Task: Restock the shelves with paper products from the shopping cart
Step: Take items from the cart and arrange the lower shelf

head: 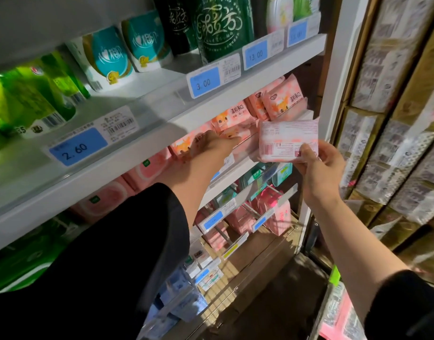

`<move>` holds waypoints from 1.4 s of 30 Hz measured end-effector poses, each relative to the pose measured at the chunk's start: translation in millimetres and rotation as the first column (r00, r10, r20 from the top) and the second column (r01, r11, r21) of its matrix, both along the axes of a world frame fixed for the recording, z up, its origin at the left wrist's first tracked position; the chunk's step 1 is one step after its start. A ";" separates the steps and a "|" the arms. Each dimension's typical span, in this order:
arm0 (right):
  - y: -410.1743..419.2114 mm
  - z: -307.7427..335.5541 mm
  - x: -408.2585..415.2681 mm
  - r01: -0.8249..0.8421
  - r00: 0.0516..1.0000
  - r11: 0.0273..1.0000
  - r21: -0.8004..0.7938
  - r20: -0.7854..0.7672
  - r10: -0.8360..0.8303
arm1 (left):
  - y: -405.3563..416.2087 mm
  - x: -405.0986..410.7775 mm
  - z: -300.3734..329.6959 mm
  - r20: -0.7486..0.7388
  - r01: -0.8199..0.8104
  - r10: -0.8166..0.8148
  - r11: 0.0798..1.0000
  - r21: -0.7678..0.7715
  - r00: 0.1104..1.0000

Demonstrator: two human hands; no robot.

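My right hand (319, 165) grips a pink and white wipes pack (288, 136) by its lower right corner, back side facing me, just in front of the middle shelf (245, 165). My left hand (216, 144) reaches into that shelf and rests with fingers stretched on a row of pink packs with an orange fox print (231, 119). More of these pink packs (282, 99) stand further right on the shelf. At the bottom right, the edge of the shopping cart (326, 312) shows with pink packs (338, 317) inside.
The upper shelf (142, 114) holds green and teal tissue packs above blue price tags. Lower shelves carry pink and blue packs on hooks and in rows. Stacked paper rolls in plastic wrap (392, 119) fill the right side beyond the white upright.
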State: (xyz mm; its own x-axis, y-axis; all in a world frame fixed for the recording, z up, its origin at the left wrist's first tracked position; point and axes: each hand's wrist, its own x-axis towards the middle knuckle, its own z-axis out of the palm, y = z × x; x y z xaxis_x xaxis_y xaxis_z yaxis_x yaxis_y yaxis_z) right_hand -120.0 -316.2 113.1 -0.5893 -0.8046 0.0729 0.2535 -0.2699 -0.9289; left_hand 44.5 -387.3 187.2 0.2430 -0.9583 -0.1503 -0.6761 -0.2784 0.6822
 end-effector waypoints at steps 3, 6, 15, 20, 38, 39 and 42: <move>-2.5 2.3 1.5 -0.004 1.000 1.000 0.002 0.005 0.004 | -5.1 1.7 -4.2 -0.107 -0.019 0.016 1.000 -0.024 0.994; -4.2 5.0 4.5 -0.015 1.000 1.000 -0.003 0.016 0.015 | -7.6 2.8 -5.4 -0.260 -0.011 0.000 0.999 -0.042 0.966; -5.1 10.0 10.6 -0.037 0.998 0.999 -0.010 0.042 0.037 | -5.2 15.4 -5.6 -0.470 0.154 -0.130 0.988 0.013 0.873; -3.2 9.1 15.1 -0.044 0.998 0.999 -0.003 0.043 0.044 | -6.3 10.4 -8.6 -0.324 0.145 -0.160 0.987 -0.070 0.933; 0.4 15.5 12.4 0.013 0.996 1.000 -0.028 0.093 -0.010 | 10.0 9.5 -0.2 -0.524 0.009 -0.160 0.960 -0.279 0.837; 0.4 17.3 12.0 0.015 0.995 0.999 -0.032 0.097 -0.012 | 11.6 12.0 0.9 -0.542 0.000 -0.158 0.960 -0.279 0.825; -0.8 22.8 13.4 0.018 0.992 0.999 -0.036 0.122 -0.014 | 20.2 22.8 8.6 -0.623 -0.010 -0.143 0.972 -0.236 0.769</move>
